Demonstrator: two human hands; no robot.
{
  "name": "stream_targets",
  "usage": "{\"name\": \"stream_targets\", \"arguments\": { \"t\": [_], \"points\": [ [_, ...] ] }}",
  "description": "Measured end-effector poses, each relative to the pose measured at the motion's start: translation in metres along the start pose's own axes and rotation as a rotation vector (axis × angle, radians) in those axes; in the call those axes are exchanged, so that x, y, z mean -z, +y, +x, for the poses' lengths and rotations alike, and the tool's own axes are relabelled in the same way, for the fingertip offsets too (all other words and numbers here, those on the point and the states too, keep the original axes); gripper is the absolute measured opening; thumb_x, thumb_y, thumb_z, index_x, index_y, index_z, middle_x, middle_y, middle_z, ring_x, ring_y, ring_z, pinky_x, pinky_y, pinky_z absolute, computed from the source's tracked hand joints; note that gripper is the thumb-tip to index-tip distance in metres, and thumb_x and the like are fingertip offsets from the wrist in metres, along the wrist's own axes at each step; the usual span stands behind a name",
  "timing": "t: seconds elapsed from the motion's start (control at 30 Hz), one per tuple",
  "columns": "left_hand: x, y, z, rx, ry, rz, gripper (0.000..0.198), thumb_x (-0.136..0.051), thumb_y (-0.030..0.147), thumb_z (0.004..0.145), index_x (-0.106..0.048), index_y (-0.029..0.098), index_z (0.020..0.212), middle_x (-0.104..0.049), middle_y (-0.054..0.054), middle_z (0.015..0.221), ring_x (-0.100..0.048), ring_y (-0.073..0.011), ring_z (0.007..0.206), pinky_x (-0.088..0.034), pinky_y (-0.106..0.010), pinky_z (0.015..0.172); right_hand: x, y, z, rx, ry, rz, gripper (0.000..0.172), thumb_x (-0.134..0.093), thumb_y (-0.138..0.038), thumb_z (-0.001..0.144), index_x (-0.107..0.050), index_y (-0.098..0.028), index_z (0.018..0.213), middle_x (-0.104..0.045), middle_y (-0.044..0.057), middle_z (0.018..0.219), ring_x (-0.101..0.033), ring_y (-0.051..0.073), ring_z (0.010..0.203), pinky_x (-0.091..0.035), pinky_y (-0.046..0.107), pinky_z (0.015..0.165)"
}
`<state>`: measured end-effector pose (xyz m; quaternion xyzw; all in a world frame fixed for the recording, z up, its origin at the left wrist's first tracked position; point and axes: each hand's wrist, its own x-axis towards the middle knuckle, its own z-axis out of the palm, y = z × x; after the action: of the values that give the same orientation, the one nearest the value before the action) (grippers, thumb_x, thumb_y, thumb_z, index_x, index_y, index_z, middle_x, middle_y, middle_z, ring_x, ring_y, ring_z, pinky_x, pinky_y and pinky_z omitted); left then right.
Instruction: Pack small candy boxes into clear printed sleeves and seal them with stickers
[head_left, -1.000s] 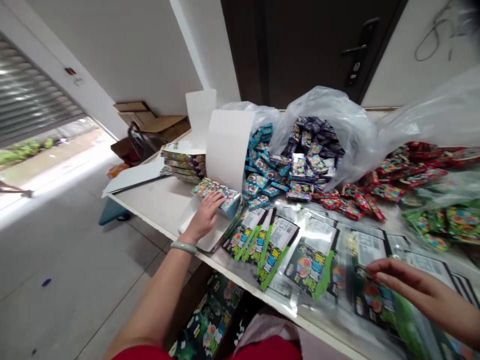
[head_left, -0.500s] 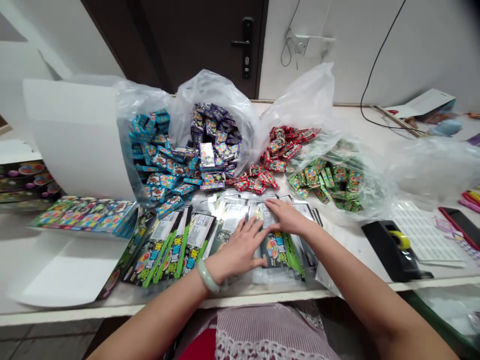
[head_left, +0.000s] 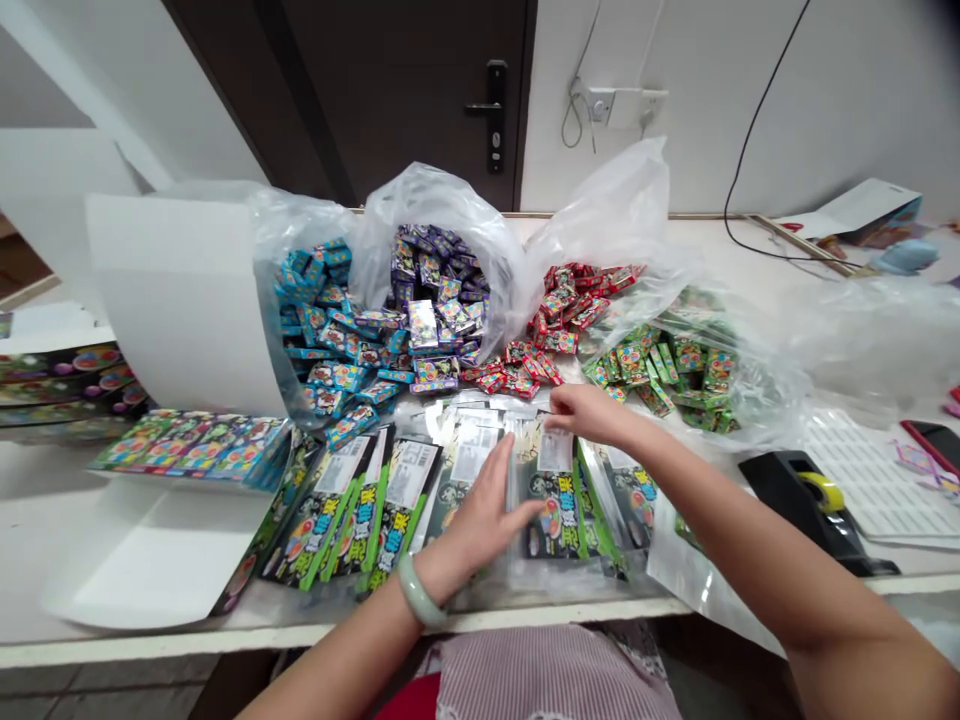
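My left hand (head_left: 480, 520) lies edge-on over the printed plastic pouches, thumb apart and fingers stretched out, beside a black and green candy pouch (head_left: 556, 515). A pale green bangle (head_left: 420, 592) is on its wrist. At the top of that pouch is my right hand (head_left: 589, 412), its fingers curled closed; what they pinch, if anything, is hidden. More pouches (head_left: 394, 510) lie overlapping to the left, some under my left hand. Small blue boxes (head_left: 330, 345), purple boxes (head_left: 442, 275), red boxes (head_left: 559, 310) and green boxes (head_left: 675, 360) spill from clear bags behind the pouches.
An open display carton (head_left: 172, 290) with a row of coloured boxes (head_left: 191, 445) stands at the left. On the right are a black tape dispenser (head_left: 806, 510), a printed sheet (head_left: 862, 480) and a phone (head_left: 937, 445). The table's front edge (head_left: 262, 640) runs close to my body.
My right hand has gone from lying spread on the pouch to curled fingers at its top. My left hand has turned onto its edge. The view has shifted slightly.
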<state>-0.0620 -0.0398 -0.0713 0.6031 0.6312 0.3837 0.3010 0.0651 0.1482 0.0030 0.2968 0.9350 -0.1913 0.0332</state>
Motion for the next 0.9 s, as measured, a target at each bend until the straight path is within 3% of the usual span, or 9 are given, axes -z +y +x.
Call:
{"name": "stream_targets", "arguments": {
  "t": [0.1,0.17,0.3,0.4,0.5,0.6,0.73,0.87,0.9],
  "points": [
    [0.008,0.019,0.009,0.074,0.123,-0.245,0.04,-0.048,0.032,0.094,-0.048,0.02,0.132,-0.057,-0.014,0.134,-0.054,-0.0265,0.124,-0.043,-0.046,0.105,0.031,-0.015,-0.023,0.051,0.07,0.162,0.021,-0.062,-0.03,0.085,-0.054,-0.019,0.07,-0.056,-0.001,0.064,-0.048,0.013,0.06,-0.031,0.025,0.055],
    [0.015,0.033,0.013,0.05,0.141,-0.3,0.026,-0.045,0.03,0.095,-0.06,0.021,0.114,-0.069,-0.009,0.111,-0.064,-0.0228,0.104,-0.051,-0.04,0.094,0.045,-0.022,-0.038,0.091,0.03,0.398,0.016,-0.06,-0.031,0.086,-0.057,-0.019,0.076,-0.057,-0.002,0.066,-0.049,0.012,0.06,-0.034,0.024,0.055],
    [0.032,0.053,0.012,-0.097,0.055,-0.163,0.023,-0.045,0.024,0.095,-0.063,0.021,0.109,-0.07,-0.008,0.1,-0.066,-0.0208,0.092,-0.053,-0.037,0.083,0.047,-0.023,-0.057,0.136,-0.362,0.781,0.021,-0.07,-0.037,0.078,-0.067,-0.017,0.084,-0.064,-0.002,0.073,-0.056,0.012,0.064,-0.043,0.024,0.061],
    [0.045,0.06,0.005,-0.169,-0.011,0.04,0.031,-0.048,0.023,0.094,-0.057,0.02,0.123,-0.069,-0.011,0.109,-0.067,-0.0245,0.096,-0.055,-0.041,0.083,0.038,-0.021,-0.061,0.062,-0.428,0.918,0.026,-0.071,-0.043,0.076,-0.072,-0.017,0.081,-0.068,-0.001,0.073,-0.06,0.014,0.065,-0.048,0.029,0.067],
    [0.054,0.063,0.0,-0.264,0.11,0.27,0.042,-0.05,0.023,0.092,-0.048,0.016,0.134,-0.064,-0.017,0.122,-0.062,-0.0302,0.11,-0.053,-0.048,0.091,0.033,-0.022,-0.061,0.083,-0.301,0.983,0.028,-0.066,-0.045,0.082,-0.075,-0.02,0.09,-0.073,0.002,0.09,-0.065,0.018,0.084,-0.05,0.035,0.083],
    [0.061,0.06,0.0,-0.349,0.159,0.385,0.041,-0.041,0.013,0.092,-0.05,0.015,0.132,-0.065,-0.017,0.119,-0.063,-0.0282,0.108,-0.054,-0.046,0.09,0.035,-0.027,-0.06,0.172,-0.199,1.001,0.029,-0.064,-0.044,0.084,-0.073,-0.023,0.101,-0.071,0.004,0.108,-0.064,0.02,0.102,-0.046,0.039,0.095],
    [0.072,0.049,0.009,-0.352,0.154,0.333,0.041,-0.038,0.008,0.09,-0.057,0.019,0.124,-0.07,-0.012,0.11,-0.068,-0.0243,0.099,-0.056,-0.039,0.084,0.032,-0.039,-0.06,0.2,-0.074,0.985,0.032,-0.059,-0.046,0.087,-0.071,-0.022,0.105,-0.071,0.004,0.107,-0.064,0.022,0.1,-0.047,0.043,0.095],
    [0.082,0.041,0.016,-0.156,0.325,0.066,0.03,-0.049,0.023,0.092,-0.063,0.022,0.118,-0.071,-0.008,0.112,-0.067,-0.024,0.101,-0.053,-0.038,0.09,0.013,-0.05,-0.066,0.11,0.541,0.819,0.037,-0.064,-0.039,0.085,-0.063,-0.025,0.119,-0.065,0.008,0.119,-0.053,0.027,0.122,-0.038,0.048,0.106],
    [0.083,0.042,0.017,-0.097,0.368,-0.021,0.029,-0.053,0.026,0.09,-0.065,0.022,0.116,-0.071,-0.007,0.112,-0.067,-0.0242,0.102,-0.052,-0.038,0.091,0.005,-0.053,-0.066,0.095,0.611,0.848,0.045,-0.067,-0.038,0.083,-0.058,-0.026,0.125,-0.061,0.009,0.126,-0.047,0.027,0.128,-0.035,0.049,0.108]
  ]
}}
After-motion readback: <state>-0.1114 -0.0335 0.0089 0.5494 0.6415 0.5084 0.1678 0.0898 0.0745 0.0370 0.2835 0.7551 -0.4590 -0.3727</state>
